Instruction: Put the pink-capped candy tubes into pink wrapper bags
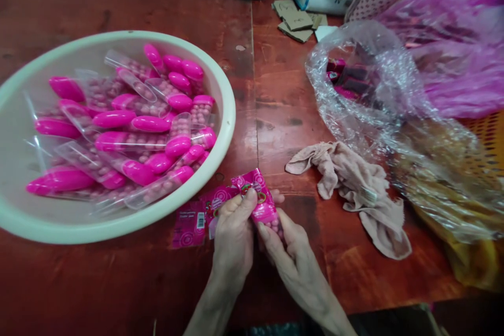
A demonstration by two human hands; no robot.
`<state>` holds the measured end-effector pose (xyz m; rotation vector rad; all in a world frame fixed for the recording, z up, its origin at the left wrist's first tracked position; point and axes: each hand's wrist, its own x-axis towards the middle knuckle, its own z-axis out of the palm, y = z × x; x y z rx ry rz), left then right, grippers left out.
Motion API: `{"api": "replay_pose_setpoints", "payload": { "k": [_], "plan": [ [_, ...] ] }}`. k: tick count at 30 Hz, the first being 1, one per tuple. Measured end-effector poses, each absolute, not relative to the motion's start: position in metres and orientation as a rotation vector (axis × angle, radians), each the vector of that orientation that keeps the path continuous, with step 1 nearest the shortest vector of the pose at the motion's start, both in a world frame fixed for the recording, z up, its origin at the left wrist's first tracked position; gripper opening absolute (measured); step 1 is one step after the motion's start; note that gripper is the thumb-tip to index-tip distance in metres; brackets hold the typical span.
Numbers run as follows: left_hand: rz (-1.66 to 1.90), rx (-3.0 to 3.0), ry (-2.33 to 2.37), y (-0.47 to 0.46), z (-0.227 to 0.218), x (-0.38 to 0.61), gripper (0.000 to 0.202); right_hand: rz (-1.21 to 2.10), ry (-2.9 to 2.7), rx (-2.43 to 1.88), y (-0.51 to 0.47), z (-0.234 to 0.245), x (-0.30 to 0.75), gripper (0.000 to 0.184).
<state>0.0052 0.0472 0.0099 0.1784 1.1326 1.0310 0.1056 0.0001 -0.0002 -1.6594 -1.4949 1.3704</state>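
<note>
- Near the front edge of the tabletop (157,283), left hand (235,241) and right hand (289,249) grip a pink packet (263,205).
- Probably light, slick; hold its beaded end (274,223) gently.

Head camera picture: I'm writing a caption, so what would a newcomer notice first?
Likely the big pale basin at left, heaped with pink-capped tubes of small pink balls. Next comes the pink wrapper at lower middle, held by the left hand and right hand. At right, a shiny clear bag lies beside a crumpled cloth.
</note>
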Motion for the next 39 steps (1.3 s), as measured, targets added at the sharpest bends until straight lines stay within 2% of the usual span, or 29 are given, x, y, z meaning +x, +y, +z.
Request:
{"api": "replay_pose_setpoints", "payload": {
  "k": [6,10,17,19,22,26,32,36,39],
  "plan": [
    [1.131,0.245,1.22,0.046,0.005,0.006,0.022,1.322,-1.602,-1.655,0.002,0.005,0.116,0.03],
    [1.11,0.192,1.22,0.045,0.004,0.007,0.023,1.406,-1.634,-1.632,0.006,0.006,0.113,0.017],
    [1.104,0.243,1.253,0.045,0.007,0.005,0.021,1.38,-1.515,-1.6,0.002,0.004,0.102,0.024],
    [1.05,0.237,1.182,0.047,0.008,0.003,0.029,1.472,-1.391,-1.545,0.004,0.004,0.103,0.016],
    [0.945,0.25,1.041,0.052,0.009,0.002,0.043,1.618,-1.174,-1.404,0.009,0.003,0.103,0.024],
    [0.949,0.32,1.102,0.051,0.009,0.003,0.029,1.615,-1.16,-1.433,0.01,-0.001,0.099,0.026],
    [1.041,0.295,1.197,0.046,0.003,0.003,0.03,1.328,-1.428,-1.525,0.007,-0.004,0.091,0.012],
    [1.003,0.232,1.124,0.049,0.004,0.0,0.029,1.377,-1.447,-1.527,0.009,-0.001,0.094,0.015],
    [1.116,0.313,1.225,0.052,0.006,-0.007,0.022,1.517,-1.425,-1.486,0.01,0.002,0.1,0.019]
  ]
}}
